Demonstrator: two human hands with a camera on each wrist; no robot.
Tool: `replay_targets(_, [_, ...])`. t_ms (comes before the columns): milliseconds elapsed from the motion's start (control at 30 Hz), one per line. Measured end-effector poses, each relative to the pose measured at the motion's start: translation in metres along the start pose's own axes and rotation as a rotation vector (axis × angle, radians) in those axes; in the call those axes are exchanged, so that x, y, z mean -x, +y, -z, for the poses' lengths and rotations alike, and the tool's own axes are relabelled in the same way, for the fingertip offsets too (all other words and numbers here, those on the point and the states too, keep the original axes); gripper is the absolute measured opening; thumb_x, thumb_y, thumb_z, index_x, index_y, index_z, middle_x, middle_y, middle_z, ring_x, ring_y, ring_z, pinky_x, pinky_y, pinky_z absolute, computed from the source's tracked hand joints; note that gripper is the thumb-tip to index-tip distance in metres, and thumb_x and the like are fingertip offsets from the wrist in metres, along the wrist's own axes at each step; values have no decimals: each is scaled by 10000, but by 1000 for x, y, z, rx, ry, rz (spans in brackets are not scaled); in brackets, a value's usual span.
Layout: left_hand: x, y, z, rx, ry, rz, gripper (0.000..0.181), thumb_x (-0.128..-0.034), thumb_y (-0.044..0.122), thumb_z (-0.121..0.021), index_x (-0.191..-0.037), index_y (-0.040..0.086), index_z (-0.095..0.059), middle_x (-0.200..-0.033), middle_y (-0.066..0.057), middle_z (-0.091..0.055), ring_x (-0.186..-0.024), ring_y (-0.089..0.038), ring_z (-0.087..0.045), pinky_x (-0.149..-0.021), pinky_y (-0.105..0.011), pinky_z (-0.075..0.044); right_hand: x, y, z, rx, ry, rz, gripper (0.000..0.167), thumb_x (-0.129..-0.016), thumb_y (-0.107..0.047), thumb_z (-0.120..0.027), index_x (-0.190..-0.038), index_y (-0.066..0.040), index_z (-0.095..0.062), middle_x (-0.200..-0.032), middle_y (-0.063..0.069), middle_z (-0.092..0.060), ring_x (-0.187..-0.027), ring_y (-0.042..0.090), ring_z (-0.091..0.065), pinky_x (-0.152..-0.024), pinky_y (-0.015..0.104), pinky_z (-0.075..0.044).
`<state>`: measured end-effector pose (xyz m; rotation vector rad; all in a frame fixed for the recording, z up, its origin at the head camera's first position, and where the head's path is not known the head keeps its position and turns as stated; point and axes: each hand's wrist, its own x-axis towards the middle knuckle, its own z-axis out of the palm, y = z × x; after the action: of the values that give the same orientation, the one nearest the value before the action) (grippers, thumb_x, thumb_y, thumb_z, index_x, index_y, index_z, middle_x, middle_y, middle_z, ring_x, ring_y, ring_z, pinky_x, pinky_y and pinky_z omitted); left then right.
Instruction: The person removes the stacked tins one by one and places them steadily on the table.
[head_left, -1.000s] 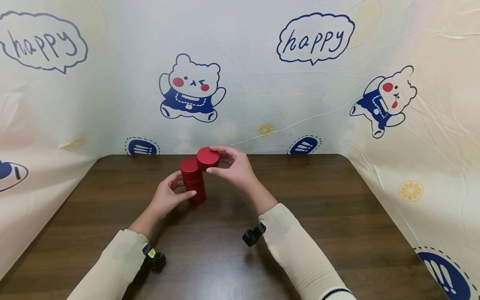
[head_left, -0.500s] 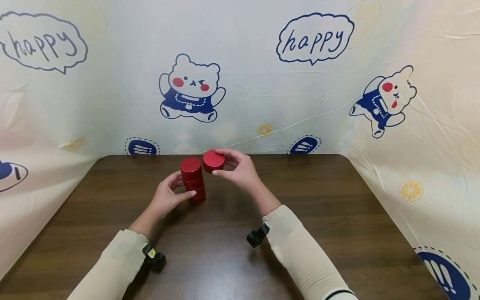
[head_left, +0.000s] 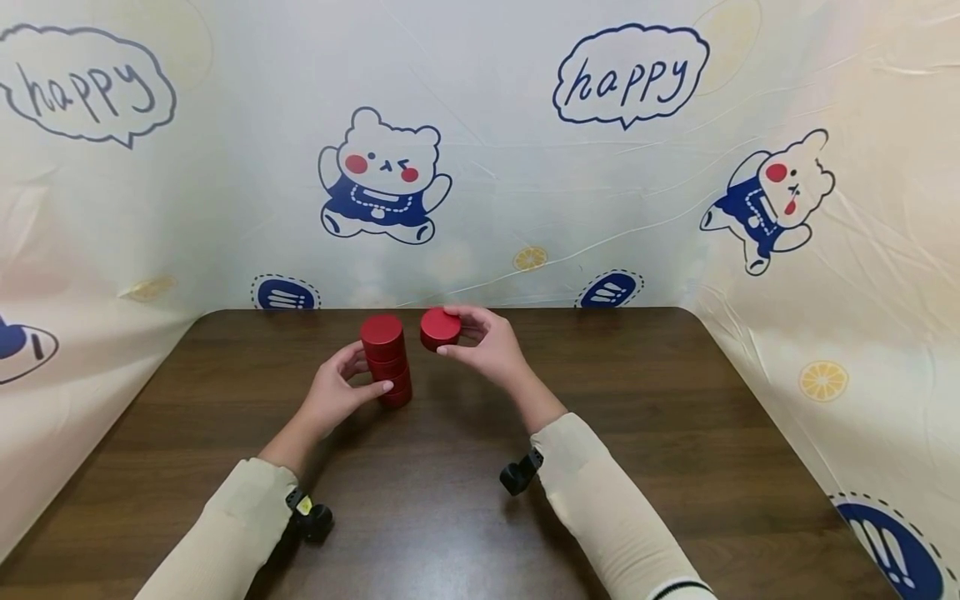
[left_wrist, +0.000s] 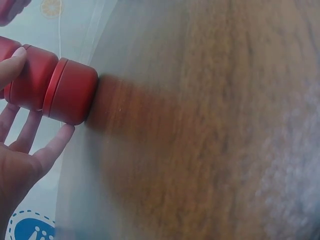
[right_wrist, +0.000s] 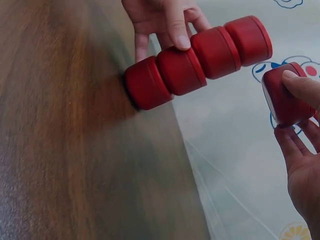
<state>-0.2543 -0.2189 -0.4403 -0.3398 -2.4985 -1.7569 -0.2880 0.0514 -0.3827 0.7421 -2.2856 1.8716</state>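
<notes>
Several short, round red tins with lids stand in one upright stack (head_left: 384,335) on the table. My left hand (head_left: 335,395) holds this stack from the left, the thumb on its near side and the fingers round the far side. In the right wrist view the stacked tins (right_wrist: 216,52) show seams between them, and the left thumb presses on one of the middle ones. Right of the stack's top, my right hand (head_left: 491,348) grips a single red tin (head_left: 439,330) between thumb and fingers. That tin hangs in the air, apart from the stack, with its pale underside (right_wrist: 269,95) partly showing.
The brown wooden table (head_left: 420,517) reaches back to a pale curtain (head_left: 495,183) printed with bears and lettering. A small black camera (head_left: 311,521) is strapped to the left wrist, and another black camera (head_left: 517,475) to the right wrist.
My right hand has carried its red tin rightward and slightly down, away from the stack's top, widening the gap. My left hand and the stack have stayed put.
</notes>
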Motion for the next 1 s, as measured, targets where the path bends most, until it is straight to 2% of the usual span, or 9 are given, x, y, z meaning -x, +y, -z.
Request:
replay_targets(467, [0,1,-1,9,3,25,760,-805,181,-818,-1450,112,-421,-1361,-160,-541,-1220,-357,-519,-1014,-572,-416,6,19,1,25,-9,-66,515,-764,-59,-834,-1242,-107,-649,-1229,53,-636,-1089,196,-629,-973,385,-494])
replay_targets(600, [4,14,-1,14,-8,30,747,-823,110,-791,-1458,64,-399,-1373,-212,-518,-1233,-405,-498,-1019,-602,-393,7,26,1,46,-8,-82,521,-764,-81,-839,-1247,-120,-647,-1226,47,-640,-1084,196,-629,-971,410,-495])
replay_targets(767, [11,35,-2,6,-17,31,714,-830,62,-772,-1438,10,-403,-1360,-254,-515,-1223,-436,-496,-1014,-612,-391,10,30,2,68,-10,-104,524,-768,-83,-836,-1254,-120,-644,-1234,51,-639,-1087,203,-631,-954,352,-507])
replay_targets(1000, [13,40,-3,4,-17,41,712,-832,79,-775,-1437,11,-404,-1361,-247,-516,-1229,-431,-491,-1019,-608,-389,13,38,2,84,-9,-141,532,-765,-72,-837,-1258,-121,-642,-1242,47,-637,-1102,196,-627,-950,308,-503])
